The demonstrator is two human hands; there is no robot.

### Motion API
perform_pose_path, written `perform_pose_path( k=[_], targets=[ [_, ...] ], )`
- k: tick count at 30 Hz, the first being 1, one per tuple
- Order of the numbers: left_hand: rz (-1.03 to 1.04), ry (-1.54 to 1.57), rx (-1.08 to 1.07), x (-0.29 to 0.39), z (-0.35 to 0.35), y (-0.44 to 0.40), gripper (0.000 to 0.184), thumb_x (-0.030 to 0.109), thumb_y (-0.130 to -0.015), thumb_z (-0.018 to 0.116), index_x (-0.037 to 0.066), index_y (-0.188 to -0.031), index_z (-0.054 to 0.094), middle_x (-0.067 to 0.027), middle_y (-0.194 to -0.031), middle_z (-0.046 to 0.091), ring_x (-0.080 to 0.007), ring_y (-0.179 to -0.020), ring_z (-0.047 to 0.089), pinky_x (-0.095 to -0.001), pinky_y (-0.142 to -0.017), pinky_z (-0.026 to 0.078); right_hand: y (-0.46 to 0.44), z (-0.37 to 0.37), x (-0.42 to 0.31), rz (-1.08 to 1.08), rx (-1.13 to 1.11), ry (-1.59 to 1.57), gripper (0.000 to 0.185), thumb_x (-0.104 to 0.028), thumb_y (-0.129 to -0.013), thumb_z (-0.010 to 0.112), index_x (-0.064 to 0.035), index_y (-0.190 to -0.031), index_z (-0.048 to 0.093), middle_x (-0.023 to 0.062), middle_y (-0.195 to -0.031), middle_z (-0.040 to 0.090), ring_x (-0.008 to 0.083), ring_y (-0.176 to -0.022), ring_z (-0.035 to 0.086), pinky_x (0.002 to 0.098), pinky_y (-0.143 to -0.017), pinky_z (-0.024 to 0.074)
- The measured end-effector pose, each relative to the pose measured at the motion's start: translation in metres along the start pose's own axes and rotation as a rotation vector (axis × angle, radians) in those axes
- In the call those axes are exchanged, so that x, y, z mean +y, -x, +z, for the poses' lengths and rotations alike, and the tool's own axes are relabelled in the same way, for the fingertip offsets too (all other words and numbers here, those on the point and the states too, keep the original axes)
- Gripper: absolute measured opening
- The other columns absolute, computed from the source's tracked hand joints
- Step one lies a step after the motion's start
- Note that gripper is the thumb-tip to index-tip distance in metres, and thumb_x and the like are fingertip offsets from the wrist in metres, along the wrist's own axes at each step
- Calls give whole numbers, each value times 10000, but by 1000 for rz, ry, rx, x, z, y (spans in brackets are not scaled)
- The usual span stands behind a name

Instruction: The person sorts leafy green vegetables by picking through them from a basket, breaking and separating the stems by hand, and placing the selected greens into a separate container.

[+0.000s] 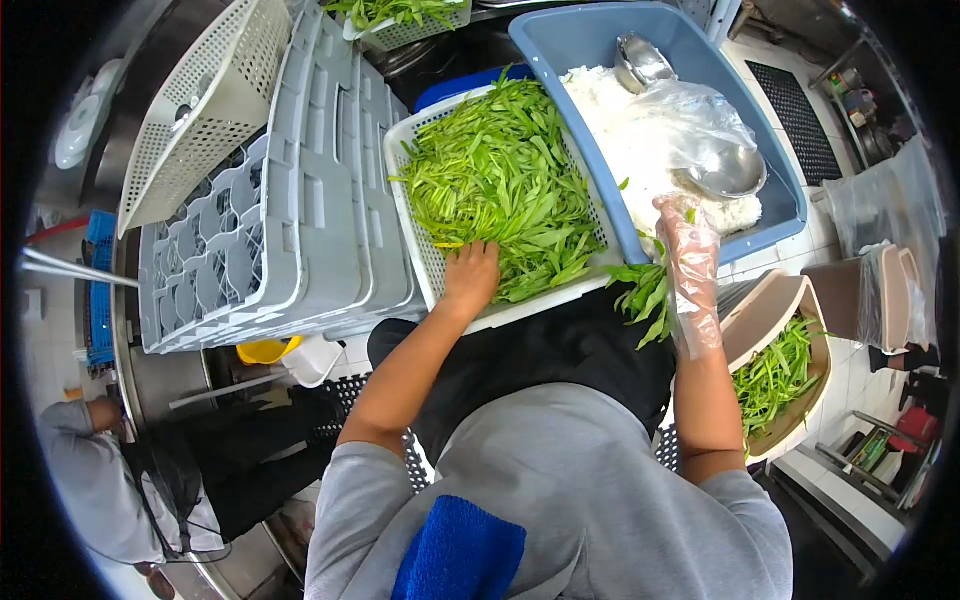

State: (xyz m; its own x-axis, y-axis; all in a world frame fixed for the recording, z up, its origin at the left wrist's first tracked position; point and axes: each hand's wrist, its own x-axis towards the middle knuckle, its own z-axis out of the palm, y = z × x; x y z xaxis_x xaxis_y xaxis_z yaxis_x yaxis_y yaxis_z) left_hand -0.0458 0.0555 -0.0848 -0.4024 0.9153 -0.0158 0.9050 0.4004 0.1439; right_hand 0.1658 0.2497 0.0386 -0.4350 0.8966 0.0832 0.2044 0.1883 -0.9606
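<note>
Stacked grey racks [325, 210] stand just left of the white basket [425, 245], which serves as the landmark here and sits in front of the person. The main heap of leafy greens [510, 185] lies in the basket, piled across most of it, with stems and leaves mixed. At the basket's near edge the bare left hand [473, 272] rests with fingers curled on the heap; whether it grips any stems cannot be told. Just right of the basket's near corner, the right hand [690, 245], in a clear plastic glove, is closed around a leafy bunch [645, 300] whose leaves hang toward the basket. Beyond that hand, along the basket's right side, the blue tub [795, 200] holds white, grainy food and metal bowls. Farther right of the basket, the beige bin [824, 370] holds more cut greens [775, 385]. The handling of the greens seems partway through: one bunch is in hand and both containers hold plenty, though which pile is finished and which is left is unclear.
</note>
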Motion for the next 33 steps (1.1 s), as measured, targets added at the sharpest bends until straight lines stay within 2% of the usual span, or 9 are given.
perform_pose_path(
  k=[5, 8, 10, 14, 17, 20, 26, 29, 33],
  targets=[
    [-125, 162, 89, -12, -43, -18, 165, 145, -838, 536, 37, -961, 508, -160, -866, 605, -350, -757, 620, -467, -627, 482, 1, 1, -7, 138, 12, -58, 167, -159, -867, 572, -6, -900, 630, 39, -700, 550, 122, -611, 484, 274, -587, 412],
    [-228, 243, 282, -14, -96, -26, 152, 185, -892, 512, 39, -906, 472, -103, -719, 589, -259, -552, 570, -367, -514, 443, 2, -2, -4, 83, 14, -16, 160, -152, -869, 572, -7, -908, 627, 27, -705, 543, 113, -601, 474, 263, -582, 410],
    [-382, 1187, 459, -23, -124, -30, 172, 259, -917, 541, 116, -872, 458, -3, -637, 505, -102, -442, 420, -240, -387, 319, 2, 2, -10, 101, -10, -41, 157, -139, -867, 568, -3, -921, 626, 44, -719, 556, 129, -607, 487, 269, -597, 419],
    [-537, 1509, 280, -11, -97, -24, 171, 252, -942, 520, 123, -853, 450, 17, -656, 492, -25, -437, 326, -190, -362, 225, -1, 0, 1, 4, -40, 34, 133, -92, -870, 540, -22, -937, 631, 65, -833, 582, 142, -667, 518, 276, -638, 435],
    [-574, 1610, 228, 1, -92, -18, 150, 239, -941, 520, 115, -875, 468, 16, -655, 492, -23, -429, 314, -192, -360, 222, 0, -2, 1, 208, -39, -20, 155, -61, -869, 514, -33, -967, 631, 90, -908, 589, 168, -713, 539, 281, -672, 445],
    [-565, 1631, 251, 4, -86, -16, 166, 229, -926, 550, 97, -844, 492, 7, -659, 512, -21, -421, 297, -198, -367, 224, -3, -4, 15, -114, -72, 183, 150, -95, -872, 535, -24, -961, 633, 79, -849, 600, 159, -702, 544, 279, -672, 445],
    [-564, 1472, 275, 13, -83, -10, 197, 202, -904, 584, 60, -776, 537, 17, -649, 516, -19, -496, 344, -206, -433, 263, 1, -1, -4, 150, -42, -50, 138, -135, -870, 587, -35, -948, 640, 71, -848, 617, 150, -797, 576, 324, -706, 470],
    [-523, 1294, 366, 24, -89, -8, 174, 186, -896, 596, 48, -795, 565, 15, -679, 552, -19, -550, 392, -206, -484, 300, 5, 5, -30, 8, -97, 31, 106, -131, -866, 602, -55, -928, 643, 67, -851, 622, 152, -797, 581, 320, -719, 487],
    [-500, 1210, 344, 29, -90, 0, 133, 153, -895, 592, 30, -843, 597, 26, -709, 574, -28, -634, 447, -208, -569, 343, 11, 41, -56, -608, -401, 332, 159, -181, -804, 645, -90, -935, 653, 77, -928, 676, 220, -829, 647, 324, -721, 516]
  ],
)
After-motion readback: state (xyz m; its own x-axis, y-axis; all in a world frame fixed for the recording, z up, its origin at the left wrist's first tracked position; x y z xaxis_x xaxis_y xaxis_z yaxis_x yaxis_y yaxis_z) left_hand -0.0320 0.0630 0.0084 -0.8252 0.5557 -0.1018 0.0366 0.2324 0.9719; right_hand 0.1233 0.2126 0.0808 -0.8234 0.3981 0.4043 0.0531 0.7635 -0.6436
